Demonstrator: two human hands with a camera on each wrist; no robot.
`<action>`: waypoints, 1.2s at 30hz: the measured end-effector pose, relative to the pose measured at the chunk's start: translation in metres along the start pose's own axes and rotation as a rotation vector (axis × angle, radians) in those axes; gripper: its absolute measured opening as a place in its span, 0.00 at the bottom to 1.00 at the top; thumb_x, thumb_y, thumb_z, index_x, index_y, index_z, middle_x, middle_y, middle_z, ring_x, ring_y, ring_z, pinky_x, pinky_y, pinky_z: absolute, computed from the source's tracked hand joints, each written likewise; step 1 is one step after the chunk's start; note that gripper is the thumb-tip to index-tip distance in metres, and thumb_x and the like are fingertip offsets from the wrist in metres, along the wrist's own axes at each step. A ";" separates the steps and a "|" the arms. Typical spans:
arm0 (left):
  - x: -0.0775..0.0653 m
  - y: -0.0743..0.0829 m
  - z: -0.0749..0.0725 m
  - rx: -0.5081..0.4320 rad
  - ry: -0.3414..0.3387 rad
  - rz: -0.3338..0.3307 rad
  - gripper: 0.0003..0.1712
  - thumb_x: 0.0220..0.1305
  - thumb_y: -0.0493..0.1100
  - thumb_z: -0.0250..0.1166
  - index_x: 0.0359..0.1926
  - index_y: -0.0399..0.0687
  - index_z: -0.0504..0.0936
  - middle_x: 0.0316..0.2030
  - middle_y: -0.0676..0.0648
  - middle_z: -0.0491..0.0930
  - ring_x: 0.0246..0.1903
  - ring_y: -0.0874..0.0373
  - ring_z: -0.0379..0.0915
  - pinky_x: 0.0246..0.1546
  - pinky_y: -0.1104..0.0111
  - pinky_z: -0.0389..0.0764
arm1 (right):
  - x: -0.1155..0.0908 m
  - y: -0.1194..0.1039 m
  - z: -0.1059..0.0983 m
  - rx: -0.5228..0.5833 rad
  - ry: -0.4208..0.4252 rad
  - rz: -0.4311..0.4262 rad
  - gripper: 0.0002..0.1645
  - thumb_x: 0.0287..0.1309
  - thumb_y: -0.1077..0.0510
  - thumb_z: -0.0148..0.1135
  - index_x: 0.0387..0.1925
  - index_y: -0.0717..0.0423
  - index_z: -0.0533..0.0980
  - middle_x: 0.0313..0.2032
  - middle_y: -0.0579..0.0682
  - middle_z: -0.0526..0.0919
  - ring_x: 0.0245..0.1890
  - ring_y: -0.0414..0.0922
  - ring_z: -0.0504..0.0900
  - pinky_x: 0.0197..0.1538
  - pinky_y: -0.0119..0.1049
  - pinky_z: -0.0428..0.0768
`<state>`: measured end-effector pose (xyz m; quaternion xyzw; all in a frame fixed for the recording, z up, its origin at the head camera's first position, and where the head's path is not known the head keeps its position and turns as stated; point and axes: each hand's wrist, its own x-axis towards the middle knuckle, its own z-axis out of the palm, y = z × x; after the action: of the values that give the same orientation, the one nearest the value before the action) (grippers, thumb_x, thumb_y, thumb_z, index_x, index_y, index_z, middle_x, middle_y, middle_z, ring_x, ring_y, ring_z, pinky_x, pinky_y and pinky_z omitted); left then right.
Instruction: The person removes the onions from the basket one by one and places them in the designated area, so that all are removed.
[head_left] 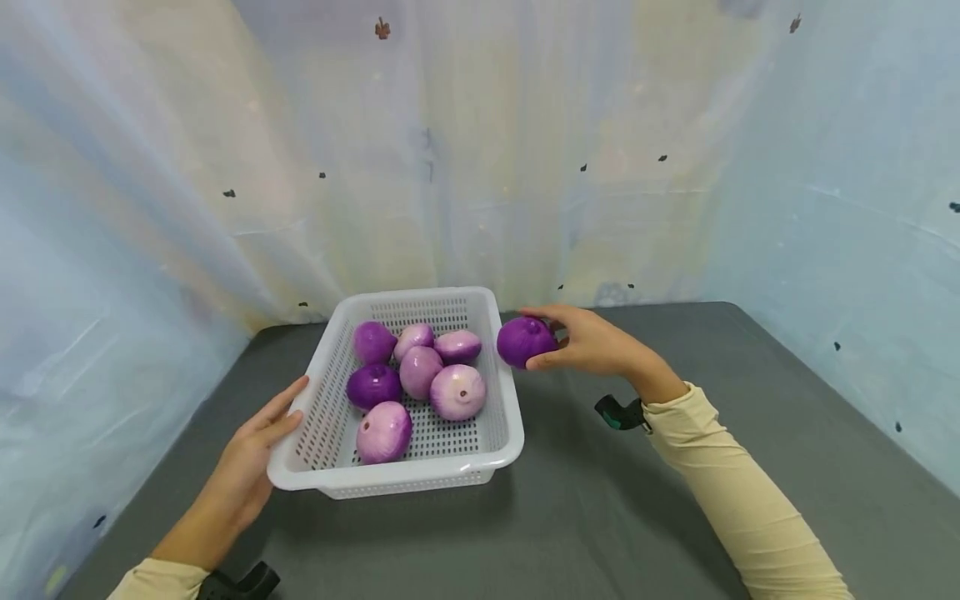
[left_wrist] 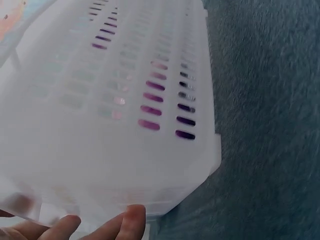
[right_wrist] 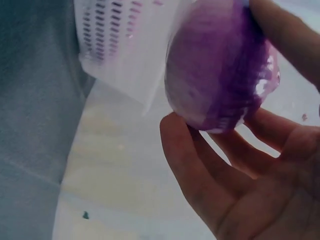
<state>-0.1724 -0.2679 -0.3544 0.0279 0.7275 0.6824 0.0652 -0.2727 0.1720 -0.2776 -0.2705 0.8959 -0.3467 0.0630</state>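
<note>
A white perforated plastic basket holds several red onions, some deep purple like one at the left, others pale like one at the right. At the basket's left rim, my left hand holds the edge with its fingers; fingertips show at the rim in the left wrist view. My right hand grips another deep purple red onion between thumb and fingers, right beside the basket's right rim. The right wrist view shows this onion close up, its skin glossy.
The basket stands over a dark grey table. Pale patterned sheeting hangs behind the table and continues along both sides. Black straps with small devices sit on the wrists.
</note>
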 end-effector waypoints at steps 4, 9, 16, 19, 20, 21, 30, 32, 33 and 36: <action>0.002 0.002 -0.001 -0.005 0.013 -0.011 0.35 0.77 0.55 0.49 0.79 0.65 0.46 0.80 0.46 0.40 0.54 0.82 0.67 0.48 0.77 0.75 | 0.008 0.011 -0.002 -0.015 0.022 0.039 0.48 0.54 0.46 0.74 0.73 0.44 0.62 0.61 0.54 0.74 0.54 0.51 0.79 0.53 0.45 0.82; 0.002 0.003 -0.002 -0.018 0.028 -0.023 0.35 0.77 0.55 0.49 0.79 0.67 0.47 0.79 0.47 0.43 0.52 0.81 0.70 0.47 0.75 0.77 | 0.016 0.026 -0.004 -0.051 0.033 0.058 0.48 0.55 0.45 0.73 0.74 0.46 0.62 0.61 0.56 0.75 0.57 0.53 0.77 0.54 0.48 0.80; 0.001 0.000 -0.003 -0.095 0.025 0.011 0.35 0.77 0.53 0.50 0.79 0.64 0.48 0.71 0.58 0.58 0.52 0.76 0.75 0.45 0.70 0.81 | 0.026 0.048 -0.001 -0.101 0.016 0.068 0.50 0.55 0.46 0.73 0.74 0.52 0.61 0.66 0.59 0.72 0.60 0.55 0.77 0.58 0.52 0.78; 0.001 -0.002 -0.003 -0.119 0.026 0.023 0.35 0.78 0.52 0.50 0.79 0.63 0.48 0.67 0.61 0.62 0.52 0.75 0.76 0.45 0.68 0.82 | 0.032 0.059 0.005 -0.109 -0.009 0.068 0.50 0.56 0.46 0.73 0.74 0.54 0.60 0.66 0.61 0.71 0.61 0.56 0.77 0.59 0.52 0.77; 0.001 -0.002 -0.002 -0.123 0.030 0.023 0.35 0.78 0.52 0.50 0.79 0.63 0.48 0.66 0.62 0.63 0.52 0.74 0.76 0.44 0.68 0.82 | 0.034 0.063 0.007 -0.112 -0.017 0.071 0.50 0.56 0.46 0.73 0.74 0.54 0.60 0.66 0.60 0.72 0.61 0.56 0.77 0.59 0.52 0.77; 0.001 -0.003 -0.002 -0.125 0.035 0.022 0.35 0.78 0.52 0.50 0.79 0.63 0.49 0.65 0.63 0.64 0.52 0.74 0.76 0.44 0.68 0.82 | 0.035 0.066 0.009 -0.119 -0.027 0.067 0.50 0.56 0.46 0.73 0.74 0.55 0.60 0.66 0.61 0.72 0.61 0.56 0.77 0.59 0.52 0.77; 0.001 -0.002 -0.002 -0.117 0.045 0.017 0.35 0.78 0.52 0.50 0.79 0.62 0.49 0.62 0.65 0.66 0.51 0.74 0.77 0.44 0.68 0.82 | 0.040 0.074 0.023 -0.178 -0.046 0.106 0.50 0.56 0.46 0.72 0.74 0.58 0.60 0.67 0.64 0.70 0.63 0.58 0.75 0.61 0.53 0.75; 0.000 -0.003 -0.002 -0.123 0.045 0.020 0.35 0.78 0.52 0.50 0.79 0.61 0.49 0.62 0.65 0.66 0.51 0.74 0.77 0.44 0.68 0.82 | 0.040 0.075 0.025 -0.171 -0.053 0.116 0.50 0.56 0.46 0.72 0.74 0.58 0.60 0.68 0.64 0.69 0.64 0.59 0.73 0.62 0.54 0.74; 0.000 -0.003 -0.002 -0.126 0.041 0.025 0.35 0.78 0.51 0.50 0.79 0.61 0.49 0.62 0.65 0.66 0.51 0.73 0.77 0.44 0.69 0.82 | 0.039 0.075 0.025 -0.163 -0.055 0.122 0.49 0.56 0.47 0.72 0.74 0.57 0.60 0.68 0.64 0.70 0.64 0.59 0.73 0.62 0.54 0.73; 0.000 -0.002 -0.002 -0.147 0.037 0.036 0.35 0.77 0.51 0.51 0.79 0.59 0.50 0.61 0.66 0.68 0.52 0.72 0.77 0.44 0.69 0.82 | 0.040 0.076 0.025 -0.149 -0.055 0.124 0.48 0.57 0.48 0.72 0.73 0.57 0.61 0.67 0.63 0.70 0.64 0.59 0.73 0.63 0.55 0.73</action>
<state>-0.1725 -0.2695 -0.3565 0.0234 0.6760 0.7354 0.0413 -0.3322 0.1829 -0.3437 -0.2281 0.9321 -0.2670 0.0886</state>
